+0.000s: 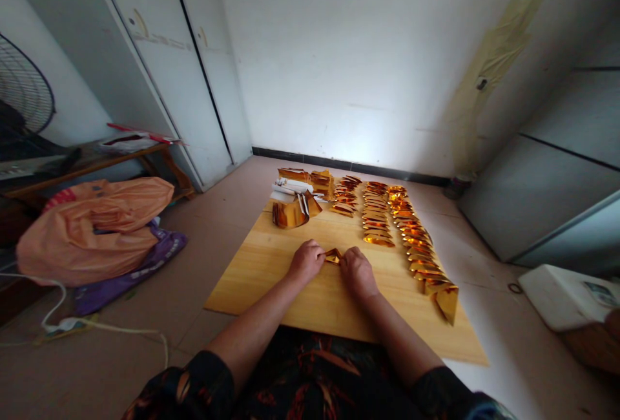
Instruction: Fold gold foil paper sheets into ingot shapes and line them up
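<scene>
A small folded piece of gold foil paper (333,256) is held between my two hands, just above or on the wooden board (256,278). My left hand (308,260) pinches its left end, and my right hand (357,271) grips the right end with curled fingers. Beyond my left hand lies a curved stack of gold foil sheets (289,213). Folded gold pieces stand in rows at the right: a short row (345,197), a middle row (378,213) and a long row (416,245) that ends in a larger pointed piece (446,300).
More gold sheets (320,182) and a white packet (293,187) lie at the board's back left. On the left floor are an orange bag (97,232), a purple bag (130,271) and a white cable (126,329). A white box (566,297) stands at right.
</scene>
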Demonstrator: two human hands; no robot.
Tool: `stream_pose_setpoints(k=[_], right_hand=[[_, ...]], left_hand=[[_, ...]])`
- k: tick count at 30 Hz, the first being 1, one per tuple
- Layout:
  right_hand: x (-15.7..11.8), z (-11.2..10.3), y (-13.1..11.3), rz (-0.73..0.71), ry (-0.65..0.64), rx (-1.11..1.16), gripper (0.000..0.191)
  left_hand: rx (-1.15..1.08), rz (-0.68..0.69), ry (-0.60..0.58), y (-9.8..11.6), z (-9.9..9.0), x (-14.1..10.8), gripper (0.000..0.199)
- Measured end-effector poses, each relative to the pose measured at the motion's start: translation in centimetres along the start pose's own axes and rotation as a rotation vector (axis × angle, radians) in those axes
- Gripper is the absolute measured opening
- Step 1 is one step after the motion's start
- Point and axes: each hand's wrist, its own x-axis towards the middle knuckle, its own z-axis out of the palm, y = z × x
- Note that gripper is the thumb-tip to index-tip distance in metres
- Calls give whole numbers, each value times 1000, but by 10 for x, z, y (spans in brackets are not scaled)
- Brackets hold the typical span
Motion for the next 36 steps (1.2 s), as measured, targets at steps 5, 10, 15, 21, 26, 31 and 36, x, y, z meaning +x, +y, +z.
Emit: stream_pose_setpoints(k=[5, 10, 15, 21, 26, 31, 36], right_hand=[[-1, 4, -4, 41, 6, -36, 22], [0, 3, -7, 69, -35, -56, 21], [1, 0, -11, 109, -48, -83, 20], [0, 0, -13, 110, -40, -117, 20], [-1, -1, -13, 118, -46, -132, 24], [-2, -6, -16, 105, -57, -127, 20], [-2, -12, -16, 5, -85, -129, 13]], left_hand=[[35, -51, 11, 6, 0, -2, 17], [34, -72, 17, 9, -1, -2, 16], [71, -108, 47, 12, 1, -3, 14], [119, -126, 44, 15, 2, -4, 12], [131, -125, 33, 15, 1, -3, 12], [151, -109, 34, 15, 1, -4, 16], [129, -98, -50, 14, -6, -1, 19]])
